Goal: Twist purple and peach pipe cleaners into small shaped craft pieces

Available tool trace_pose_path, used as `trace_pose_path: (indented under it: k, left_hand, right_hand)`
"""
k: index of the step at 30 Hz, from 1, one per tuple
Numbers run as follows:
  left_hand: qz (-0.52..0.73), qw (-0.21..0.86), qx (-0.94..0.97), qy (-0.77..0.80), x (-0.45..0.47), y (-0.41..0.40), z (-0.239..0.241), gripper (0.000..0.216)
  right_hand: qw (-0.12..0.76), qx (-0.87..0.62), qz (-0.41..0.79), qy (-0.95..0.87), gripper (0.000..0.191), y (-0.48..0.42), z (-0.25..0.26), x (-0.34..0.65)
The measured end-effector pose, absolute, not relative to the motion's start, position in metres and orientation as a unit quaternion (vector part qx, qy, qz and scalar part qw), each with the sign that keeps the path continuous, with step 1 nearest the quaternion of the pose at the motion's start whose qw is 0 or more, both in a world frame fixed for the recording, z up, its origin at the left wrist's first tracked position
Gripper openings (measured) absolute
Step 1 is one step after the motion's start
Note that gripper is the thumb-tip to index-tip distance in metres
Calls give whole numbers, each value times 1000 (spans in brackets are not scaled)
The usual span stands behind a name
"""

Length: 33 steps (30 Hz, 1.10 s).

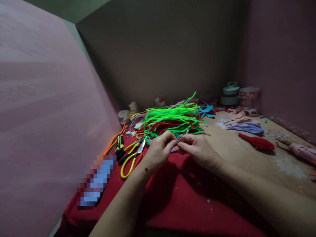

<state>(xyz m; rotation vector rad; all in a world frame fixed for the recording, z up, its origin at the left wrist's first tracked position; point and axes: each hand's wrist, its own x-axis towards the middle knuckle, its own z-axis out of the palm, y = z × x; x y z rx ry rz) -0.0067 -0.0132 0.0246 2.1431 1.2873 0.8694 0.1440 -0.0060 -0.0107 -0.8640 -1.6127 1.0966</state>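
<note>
Red-clothed counter: I see left hand and right hand, each grip pinching a lilac pipe cleaner held between them just above it; I judge it light, bendy, fuzzy, best held near its ends.

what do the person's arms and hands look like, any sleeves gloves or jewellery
Both forearms are bare as far as the frame shows, with no sleeves in view. The left hand and right hand wear no gloves, and no rings, watch or bracelet can be seen. A small dark dot marks the left wrist.
</note>
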Motion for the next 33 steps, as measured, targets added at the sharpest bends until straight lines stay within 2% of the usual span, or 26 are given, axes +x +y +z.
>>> trace_pose_path:
  k: [7, 12, 15, 17, 22, 30, 33]
  left_hand:
    - [332, -4, 868, 370, -6, -15, 24, 9]
    - [303, -136, 890, 314, -14, -9, 25, 15]
    - [292, -177, 883, 322, -21, -6, 27, 17]
    - [282, -155, 884, 339, -23, -6, 28, 18]
    - [303, -17, 857, 417, -15, -13, 31, 21]
    - [425, 325, 698, 476, 0, -16, 28, 21]
    - [459, 379, 658, 461, 1, -14, 22, 16]
  right_hand:
    - [492, -318, 591, -554, 17, -5, -11, 142]
    - [488, -274, 673, -484, 20, 2, -18, 145]
    - [486, -257, 690, -471, 19, 6, -19, 147]
    - [494, -248, 689, -468, 18, 7, -19, 148]
    - [504, -227, 686, -473, 17, 6, -18, 149]
    - [515, -307, 587, -544, 24, -8, -7, 145]
    - [501, -331, 588, -543, 22, -13, -3, 143]
